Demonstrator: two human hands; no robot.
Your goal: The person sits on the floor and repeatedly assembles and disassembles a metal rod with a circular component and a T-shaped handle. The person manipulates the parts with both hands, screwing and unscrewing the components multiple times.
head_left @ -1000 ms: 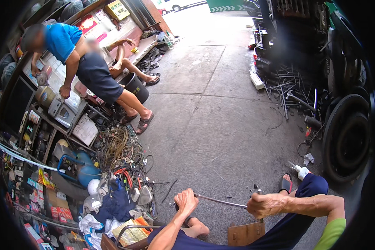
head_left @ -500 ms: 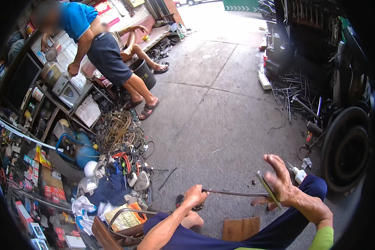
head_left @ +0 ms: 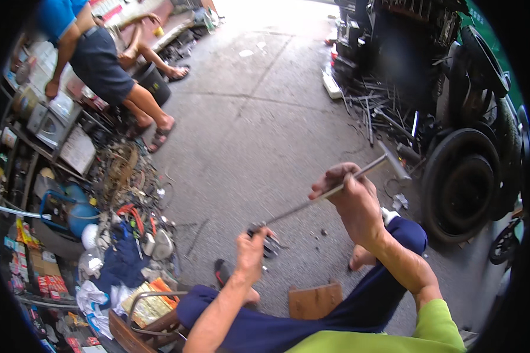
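**T-handled metal rod (head_left: 303, 205) held aslant over the floor (head_left: 218, 165)**

Its long axis runs from the left hand (head_left: 250, 256), curled round the near end, forward and rightward to the crossbar (head_left: 396, 162). The right hand (head_left: 359, 209) lies half open along it; blur hides whether it grips. Probably stiff, fairly weighty, best taken by crossbar or mid-length.

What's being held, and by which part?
T-shaped metal rod: left hand grips the end opposite the crossbar; right hand is at the shaft nearer it, grip unclear.
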